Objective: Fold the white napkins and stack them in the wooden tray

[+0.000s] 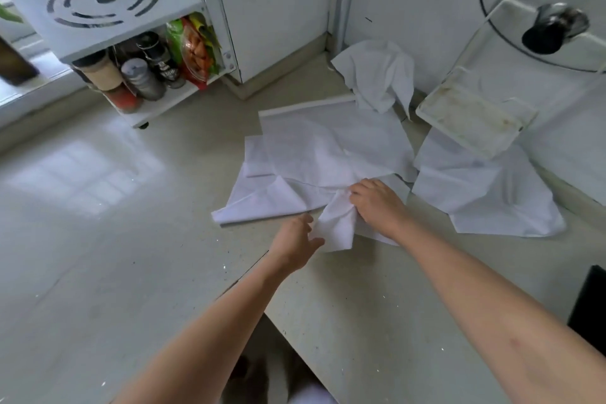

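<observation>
Several white napkins lie spread on a pale counter (377, 298). A large one (331, 147) is laid out flat in the middle, with another (262, 197) under it at the left. My right hand (377, 203) grips a bunched corner of napkin (336, 226) at the near edge. My left hand (295, 239) is beside that corner, fingers loosely bent, touching the cloth's left edge. A crumpled napkin (380, 75) sits at the back by the wall. Another napkin (485, 193) lies to the right, partly under a whitish, stained tray (472, 115).
A white shelf rack (108, 10) with spice jars (137, 79) and a snack bag (193, 49) stands on the left. A glass pot lid (551, 26) leans against the right wall. A dark object (590, 305) sits at the right edge. The counter's edge runs diagonally below my left arm.
</observation>
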Action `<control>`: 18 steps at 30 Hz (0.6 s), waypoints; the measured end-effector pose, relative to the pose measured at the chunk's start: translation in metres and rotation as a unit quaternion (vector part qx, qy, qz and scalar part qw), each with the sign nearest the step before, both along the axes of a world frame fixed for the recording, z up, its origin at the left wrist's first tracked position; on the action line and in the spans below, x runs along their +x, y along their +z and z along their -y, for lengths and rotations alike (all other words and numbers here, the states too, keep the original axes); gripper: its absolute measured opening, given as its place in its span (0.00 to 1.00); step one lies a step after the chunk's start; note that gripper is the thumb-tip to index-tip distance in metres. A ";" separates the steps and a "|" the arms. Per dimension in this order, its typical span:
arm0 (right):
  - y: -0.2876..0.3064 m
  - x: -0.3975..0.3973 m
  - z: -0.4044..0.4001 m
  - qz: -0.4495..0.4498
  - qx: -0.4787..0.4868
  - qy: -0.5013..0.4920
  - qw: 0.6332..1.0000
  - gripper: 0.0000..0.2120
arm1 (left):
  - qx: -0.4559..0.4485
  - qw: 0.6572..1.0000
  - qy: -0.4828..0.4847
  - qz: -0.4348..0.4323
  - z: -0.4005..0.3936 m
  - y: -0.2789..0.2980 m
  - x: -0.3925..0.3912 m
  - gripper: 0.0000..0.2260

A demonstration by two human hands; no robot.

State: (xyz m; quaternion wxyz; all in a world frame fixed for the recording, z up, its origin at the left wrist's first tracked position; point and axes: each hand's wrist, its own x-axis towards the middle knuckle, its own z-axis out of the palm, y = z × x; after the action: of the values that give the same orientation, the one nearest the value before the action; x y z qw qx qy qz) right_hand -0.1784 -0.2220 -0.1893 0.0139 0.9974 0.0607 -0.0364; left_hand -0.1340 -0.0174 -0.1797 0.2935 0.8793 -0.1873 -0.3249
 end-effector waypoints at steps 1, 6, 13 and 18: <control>0.003 0.002 0.000 0.003 0.011 0.000 1.000 0.14 | -0.024 0.999 0.023 -0.017 0.004 0.000 -0.001 0.20; 0.030 0.008 0.003 -0.023 0.079 -0.063 0.995 0.04 | -0.169 0.961 0.179 -0.123 0.017 0.016 0.009 0.05; 0.074 -0.015 0.001 0.004 0.136 -0.159 0.978 0.06 | -0.249 0.963 0.092 -0.045 0.016 0.065 0.030 0.05; 0.126 -0.047 -0.041 0.022 0.400 -0.250 0.881 0.09 | -0.271 0.958 -0.078 0.044 -0.020 0.104 0.041 0.14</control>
State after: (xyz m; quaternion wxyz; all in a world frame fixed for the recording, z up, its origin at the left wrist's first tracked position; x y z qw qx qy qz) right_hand -0.2254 -0.1813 -0.0632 -0.3946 0.9006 -0.1818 0.0107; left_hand -0.0927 0.0028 -0.0762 0.4861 0.7629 -0.3491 -0.2447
